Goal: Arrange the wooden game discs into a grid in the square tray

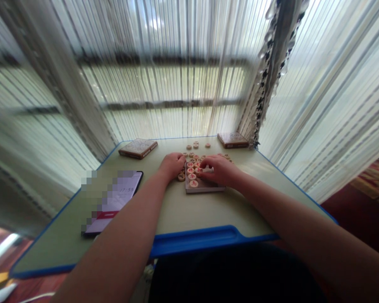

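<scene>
A small shallow box (205,188) lies in the middle of the table (189,210) with several round wooden chess pieces (191,171) marked in red lined up inside it. My right hand (219,169) rests over the box's far right part, fingertips pinched on one of the wooden chess pieces at about the box's middle. My left hand (172,164) lies curled on the table just left of the box, touching loose pieces there. More loose pieces (196,145) are scattered beyond both hands.
A phone (115,200) with a lit screen lies at the left of the table. Two flat patterned boxes sit at the far edge, one at the left (138,147) and one at the right (233,139). Curtains hang behind the table. The near edge has a blue rim (196,238).
</scene>
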Motion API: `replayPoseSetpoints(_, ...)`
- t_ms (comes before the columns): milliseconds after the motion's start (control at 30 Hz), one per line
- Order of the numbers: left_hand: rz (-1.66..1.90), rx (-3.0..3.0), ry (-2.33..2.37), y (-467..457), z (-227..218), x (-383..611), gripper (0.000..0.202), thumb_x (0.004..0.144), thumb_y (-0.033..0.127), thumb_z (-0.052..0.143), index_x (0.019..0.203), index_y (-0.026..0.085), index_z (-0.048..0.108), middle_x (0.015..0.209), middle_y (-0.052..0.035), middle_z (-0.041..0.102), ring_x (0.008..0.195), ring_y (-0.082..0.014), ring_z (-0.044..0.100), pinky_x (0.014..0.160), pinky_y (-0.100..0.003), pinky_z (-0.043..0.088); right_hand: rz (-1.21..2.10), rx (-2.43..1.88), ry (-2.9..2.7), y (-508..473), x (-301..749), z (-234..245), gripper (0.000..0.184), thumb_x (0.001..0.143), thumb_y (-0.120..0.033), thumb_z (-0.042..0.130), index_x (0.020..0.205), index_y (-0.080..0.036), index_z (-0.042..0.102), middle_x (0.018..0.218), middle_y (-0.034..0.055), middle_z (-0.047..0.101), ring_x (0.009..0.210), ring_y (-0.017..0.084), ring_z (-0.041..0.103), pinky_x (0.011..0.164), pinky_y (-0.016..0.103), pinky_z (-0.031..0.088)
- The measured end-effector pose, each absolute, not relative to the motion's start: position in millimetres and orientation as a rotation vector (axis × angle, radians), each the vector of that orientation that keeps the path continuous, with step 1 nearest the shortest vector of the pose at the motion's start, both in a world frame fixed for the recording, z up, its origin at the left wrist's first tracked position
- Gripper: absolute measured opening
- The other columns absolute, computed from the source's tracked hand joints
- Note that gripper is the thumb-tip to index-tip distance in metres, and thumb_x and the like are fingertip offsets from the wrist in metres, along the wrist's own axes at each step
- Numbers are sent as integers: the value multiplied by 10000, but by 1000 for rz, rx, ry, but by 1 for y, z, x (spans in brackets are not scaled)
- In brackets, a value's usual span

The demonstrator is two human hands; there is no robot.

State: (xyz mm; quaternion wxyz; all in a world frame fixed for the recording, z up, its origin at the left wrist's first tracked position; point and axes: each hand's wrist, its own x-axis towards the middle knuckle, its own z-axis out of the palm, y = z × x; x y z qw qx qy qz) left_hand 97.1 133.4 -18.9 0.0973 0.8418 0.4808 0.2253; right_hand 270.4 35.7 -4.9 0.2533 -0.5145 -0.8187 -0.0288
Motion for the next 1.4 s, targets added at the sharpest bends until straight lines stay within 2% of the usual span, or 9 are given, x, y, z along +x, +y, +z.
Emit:
replayPoseSetpoints(700, 701, 2495, 1394, 136, -22, 96, 363, 762, 302, 337, 755, 148, 665, 786, -65, 659, 723, -146, 533, 629, -235, 362, -95, -1368, -2242, 39, 269, -7, 188, 732, -359, 581, 755, -174, 601, 769, 26, 622, 721, 145, 531, 698, 259, 361)
replayPoseSetpoints(1400, 676, 2489, 1434, 133, -19, 97, 351, 763, 281, 351, 762, 148, 677, 825, -68, 668, 764, -151, 545, 660, -229, 378, -69, -1403, -2265, 36, 269, -6, 185, 725, -357, 587, 765, -177, 605, 801, 33, 622, 739, 147, 529, 694, 255, 361)
